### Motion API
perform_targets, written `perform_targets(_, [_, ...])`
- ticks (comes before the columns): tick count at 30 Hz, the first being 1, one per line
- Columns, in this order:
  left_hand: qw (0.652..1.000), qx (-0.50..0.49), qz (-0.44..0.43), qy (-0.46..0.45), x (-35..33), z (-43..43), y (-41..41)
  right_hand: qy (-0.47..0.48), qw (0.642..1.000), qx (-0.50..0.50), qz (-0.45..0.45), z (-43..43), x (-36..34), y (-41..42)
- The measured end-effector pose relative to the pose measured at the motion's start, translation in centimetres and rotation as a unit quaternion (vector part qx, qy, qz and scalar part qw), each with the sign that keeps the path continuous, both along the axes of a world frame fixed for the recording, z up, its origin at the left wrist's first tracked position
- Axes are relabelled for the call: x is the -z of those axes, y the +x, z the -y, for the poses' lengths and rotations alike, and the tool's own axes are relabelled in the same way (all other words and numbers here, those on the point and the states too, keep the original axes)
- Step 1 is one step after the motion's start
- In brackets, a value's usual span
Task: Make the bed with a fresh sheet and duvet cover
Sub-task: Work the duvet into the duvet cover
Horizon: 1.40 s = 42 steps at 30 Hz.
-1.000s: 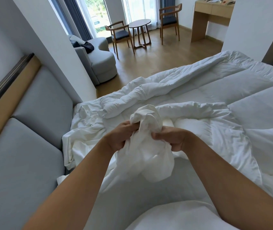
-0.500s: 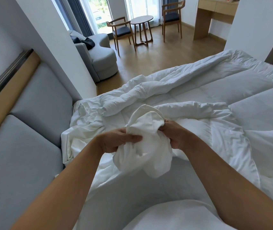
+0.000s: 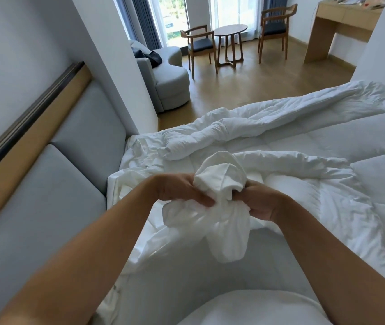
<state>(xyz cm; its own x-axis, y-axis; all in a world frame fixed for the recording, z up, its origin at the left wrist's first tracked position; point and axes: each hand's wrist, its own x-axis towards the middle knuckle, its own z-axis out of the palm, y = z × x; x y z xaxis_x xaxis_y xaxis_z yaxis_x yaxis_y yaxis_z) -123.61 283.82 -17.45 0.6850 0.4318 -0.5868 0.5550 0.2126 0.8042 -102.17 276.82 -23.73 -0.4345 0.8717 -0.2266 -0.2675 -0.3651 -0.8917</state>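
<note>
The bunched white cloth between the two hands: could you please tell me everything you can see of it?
The cloth is plain white, thin and soft-looking, creased and gathered into a bundle. One puffed fold stands above the hands; a loose end hangs below them. The left hand and the right hand grip it from either side, above the rumpled white duvet. Sheet or cover, I cannot tell.

A: What is hidden?
B: Fingertips of the left grip [image 3: 182,191] and right grip [image 3: 260,204] are buried in the bunched cloth [image 3: 219,181]; sheet or cover cannot be told.
A: Upper right?
B: The counter [image 3: 346,21] is cropped by the edge.
</note>
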Motion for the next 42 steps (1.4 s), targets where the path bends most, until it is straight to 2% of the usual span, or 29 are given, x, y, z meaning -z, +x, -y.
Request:
perform_targets(4, [0.997, -0.067, 0.026, -0.003, 0.1, -0.2, -1.0, 0.010, 0.997, 0.049, 0.058, -0.2, -0.4, -0.6])
perform_targets(6, [0.990, -0.134, 0.040, 0.005, 0.5, -0.1, -0.8, -0.004, 0.998, 0.046, 0.047, -0.1, -0.4, -0.5])
perform_targets(8, [0.982, -0.178, 0.058, 0.014, 1.1, 0.0, -0.3, -0.022, 0.999, -0.009, 0.028, 0.1, -0.4, 0.0])
perform_targets(10, [0.979, -0.190, 0.071, 0.017, 1.6, 0.2, 0.2, -0.016, 0.996, -0.073, 0.051, 0.4, -0.8, 0.2])
perform_targets(13, [0.990, -0.136, 0.041, 0.004, 1.7, 0.5, 0.1, 0.019, 0.993, -0.060, 0.101, 0.4, -1.2, 0.2])
perform_targets(17, [0.999, -0.037, -0.006, -0.039, 2.2, 0.6, -1.2, -0.004, 0.997, 0.042, 0.064, 0.5, -0.9, -0.3])
perform_targets(21, [0.994, -0.036, 0.061, -0.082, 2.3, 0.3, -1.7, -0.019, 0.997, 0.077, 0.018, 0.9, -0.5, -0.4])
perform_targets(26, [0.985, -0.086, 0.103, -0.105, 2.1, -0.3, -0.7, -0.036, 0.992, 0.119, 0.035, 0.5, 0.4, -0.5])
perform_targets(28, [0.983, -0.114, 0.116, -0.090, 2.0, -0.2, 0.0, -0.063, 0.992, 0.107, 0.013, 0.3, 0.8, -0.4])
perform_targets(31, [0.981, -0.138, 0.128, -0.041, 2.3, -0.1, 1.0, -0.082, 0.996, 0.036, 0.002, 0.7, 0.9, -0.2])
perform_targets(33, [0.980, -0.150, 0.129, -0.032, 2.5, -0.2, 1.6, -0.076, 0.997, -0.018, -0.016, 0.7, 1.3, 0.4])
perform_targets(35, [0.980, -0.145, 0.132, -0.036, 2.5, -0.2, 1.9, -0.081, 0.996, -0.029, -0.024, 0.8, 1.6, 1.0])
perform_targets(37, [0.987, -0.113, 0.110, -0.027, 2.3, -0.4, 1.6, -0.085, 0.996, -0.003, -0.034, 0.9, 1.7, 1.2])
perform_targets(40, [0.999, 0.006, 0.039, -0.028, 2.3, -0.5, 0.8, -0.066, 0.996, 0.063, -0.024, 0.8, 1.7, 1.1])
perform_targets(42, [0.998, 0.050, 0.011, -0.031, 2.9, -0.3, 0.7, -0.053, 0.995, 0.090, -0.001, 0.6, 1.6, 0.9])
